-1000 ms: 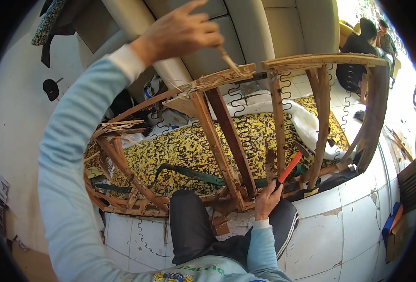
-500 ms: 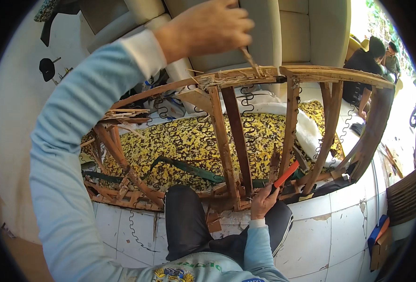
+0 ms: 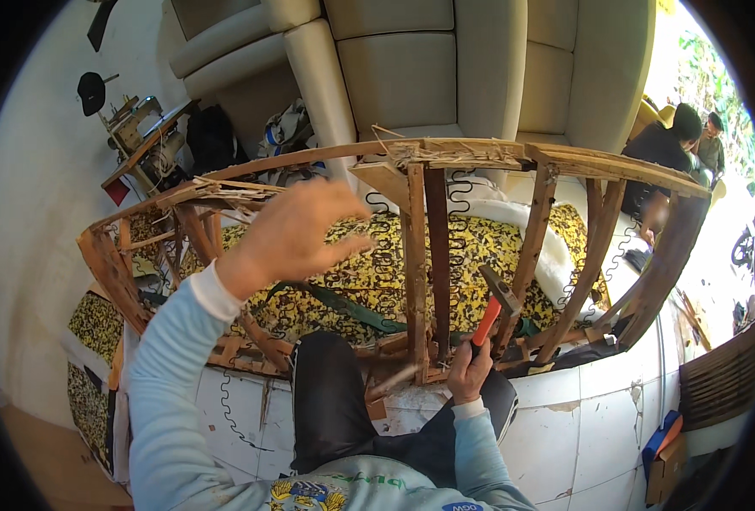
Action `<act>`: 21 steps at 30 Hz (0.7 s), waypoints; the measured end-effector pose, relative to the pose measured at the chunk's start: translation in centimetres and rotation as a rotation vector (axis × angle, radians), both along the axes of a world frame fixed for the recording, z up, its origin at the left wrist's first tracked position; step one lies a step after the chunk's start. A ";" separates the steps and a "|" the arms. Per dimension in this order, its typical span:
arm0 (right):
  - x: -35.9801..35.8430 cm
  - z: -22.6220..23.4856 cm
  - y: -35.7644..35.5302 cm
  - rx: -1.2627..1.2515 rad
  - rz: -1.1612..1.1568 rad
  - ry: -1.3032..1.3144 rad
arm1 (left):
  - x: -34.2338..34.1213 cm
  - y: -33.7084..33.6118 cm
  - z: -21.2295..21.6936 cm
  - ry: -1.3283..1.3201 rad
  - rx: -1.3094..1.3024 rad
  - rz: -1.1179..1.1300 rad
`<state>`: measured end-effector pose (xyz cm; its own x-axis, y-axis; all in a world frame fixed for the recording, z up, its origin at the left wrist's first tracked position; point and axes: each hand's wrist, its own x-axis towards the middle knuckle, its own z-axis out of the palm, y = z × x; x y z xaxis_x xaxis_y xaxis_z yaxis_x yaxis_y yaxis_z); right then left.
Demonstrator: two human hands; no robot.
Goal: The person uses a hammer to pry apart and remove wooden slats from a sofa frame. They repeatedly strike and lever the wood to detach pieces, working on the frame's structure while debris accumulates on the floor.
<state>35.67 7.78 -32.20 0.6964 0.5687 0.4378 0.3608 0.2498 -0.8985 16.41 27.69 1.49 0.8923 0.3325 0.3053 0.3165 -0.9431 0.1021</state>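
Observation:
My left hand is in the air over the left half of a bare wooden sofa frame, fingers apart and curved, with nothing in them. A hammer with a red and black handle is upright in my right hand, its head in front of the frame's slats. Splintered wood strips stick up along the top rail. Just in front of the lower rail, by my knees, a short wood piece appears smeared by motion. Wavy metal springs hang inside the frame.
Behind the frame lies yellow and black speckled foam with white padding. Beige sofas stand at the back, a sewing machine at the back left. Two people sit at the far right. A loose spring lies on the tiles.
My left hand came down from the top rail and let go of a wood strip. The hammer head shifted left and turned more upright. My view has shifted, showing more of the left side.

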 end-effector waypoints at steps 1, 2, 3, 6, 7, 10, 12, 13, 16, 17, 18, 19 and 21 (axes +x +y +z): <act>0.1 0.3 -0.2 -0.018 0.007 0.004 | 0.8 1.0 0.0 -0.131 0.063 0.018; -0.1 0.3 -0.3 -0.023 0.022 0.029 | 1.6 1.9 -0.2 -0.237 0.102 0.025; -0.4 0.3 -0.3 -0.029 0.036 0.054 | 2.7 2.9 -0.5 -0.343 0.140 0.032; -0.9 0.0 -0.6 -0.050 0.072 0.093 | 5.5 6.3 -2.2 -0.446 0.085 0.029; -1.2 0.1 -0.8 -0.062 0.071 0.105 | 6.5 6.8 -2.6 -0.441 0.031 0.014; -1.5 0.5 -2.2 -0.125 0.078 0.050 | 7.5 7.3 -3.0 -0.463 -0.189 0.014; -1.8 0.8 -3.2 -0.166 0.044 -0.004 | 7.5 7.2 -3.3 -0.519 -0.256 0.064; -1.8 0.4 -3.6 -0.191 0.034 -0.016 | 7.4 7.1 -3.6 -0.553 -0.237 0.052; -1.9 -1.2 -5.3 -0.264 0.018 -0.022 | 7.1 6.1 -5.1 -0.694 -0.164 -0.026; -2.1 -1.5 -5.8 -0.288 0.018 -0.003 | 7.2 5.6 -5.4 -0.756 -0.152 -0.007; -2.1 -1.7 -6.2 -0.311 0.019 0.016 | 7.4 5.0 -5.5 -0.818 -0.140 0.013; -2.1 -2.1 -6.6 -0.330 0.015 0.021 | 7.8 4.7 -5.9 -0.883 -0.137 0.030; -1.9 -2.7 -7.1 -0.366 0.008 0.030 | 8.8 5.2 -7.0 -1.000 -0.140 0.028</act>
<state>33.76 0.67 -34.94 0.7005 0.6897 0.1833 0.3319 -0.0875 -0.9392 25.18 32.87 -5.50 0.2395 0.4396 0.8656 0.0474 -0.8958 0.4418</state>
